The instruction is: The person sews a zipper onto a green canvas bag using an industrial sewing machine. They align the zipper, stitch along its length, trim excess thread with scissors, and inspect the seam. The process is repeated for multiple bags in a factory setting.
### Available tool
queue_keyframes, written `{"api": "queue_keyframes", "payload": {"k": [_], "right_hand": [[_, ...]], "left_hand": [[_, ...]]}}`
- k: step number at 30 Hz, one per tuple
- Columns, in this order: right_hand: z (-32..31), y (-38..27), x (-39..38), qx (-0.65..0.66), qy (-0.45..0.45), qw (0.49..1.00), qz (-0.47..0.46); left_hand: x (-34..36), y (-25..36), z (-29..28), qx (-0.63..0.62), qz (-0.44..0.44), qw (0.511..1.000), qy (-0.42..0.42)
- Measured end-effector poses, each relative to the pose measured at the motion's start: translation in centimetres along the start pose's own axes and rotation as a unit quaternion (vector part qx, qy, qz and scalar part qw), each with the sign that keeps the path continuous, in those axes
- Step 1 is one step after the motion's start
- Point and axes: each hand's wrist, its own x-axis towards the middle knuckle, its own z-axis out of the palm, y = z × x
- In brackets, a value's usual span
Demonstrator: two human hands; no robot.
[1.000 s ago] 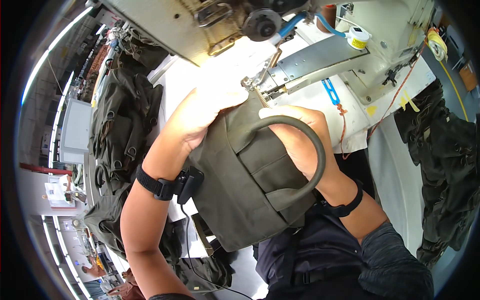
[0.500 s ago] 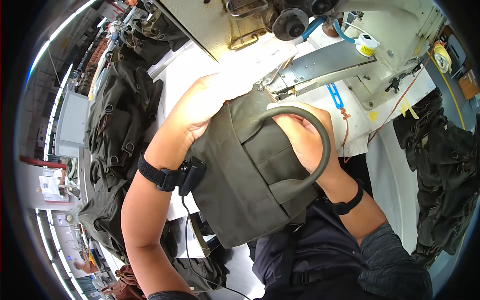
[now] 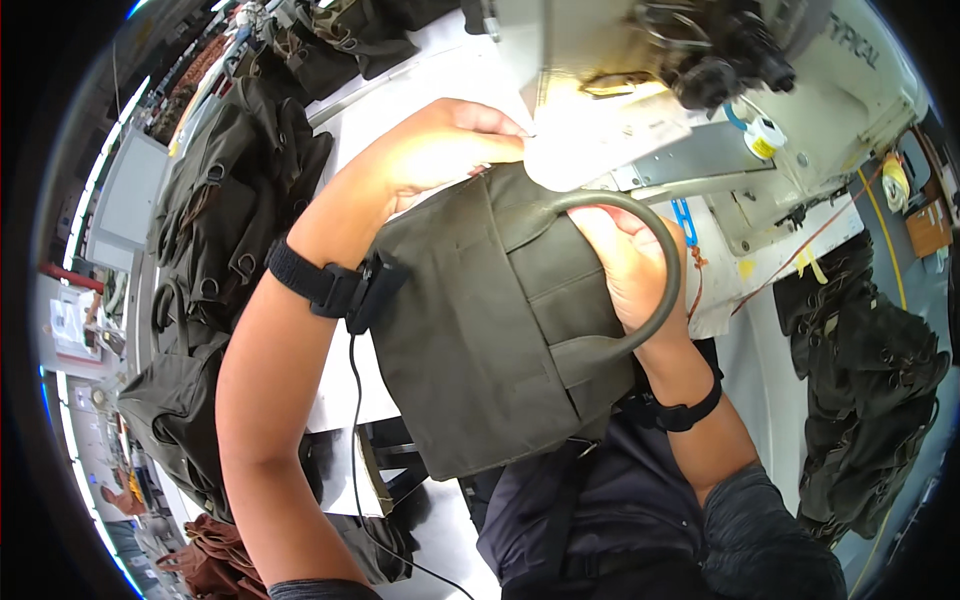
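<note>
Two hands hold an olive bag [image 3: 490, 330] at a white sewing machine [image 3: 700, 90], which stands just beyond both hands. Left hand [image 3: 440, 150] lies flat on the bag's top edge, fingers spread. Right hand [image 3: 625, 265] grips the bag's side, reaching through its curved handle [image 3: 668, 270].

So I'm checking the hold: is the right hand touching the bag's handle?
Touching. The head view shows the right hand lying on the green bag inside the handle loop, its wrist side against the loop.
</note>
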Motion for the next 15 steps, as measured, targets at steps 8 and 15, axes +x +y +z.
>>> {"api": "queue_keyframes", "payload": {"k": [8,15], "right_hand": [[-0.5,-0.4,-0.3,-0.048,0.002,0.998,0.046],[-1.3,0.6,-0.3,-0.081,0.027,0.995,0.043]], "left_hand": [[2.0,6.8,-0.5,0.333,-0.019,0.924,-0.189],[4.9,3.6,-2.4,0.264,0.143,0.927,-0.223]]}}
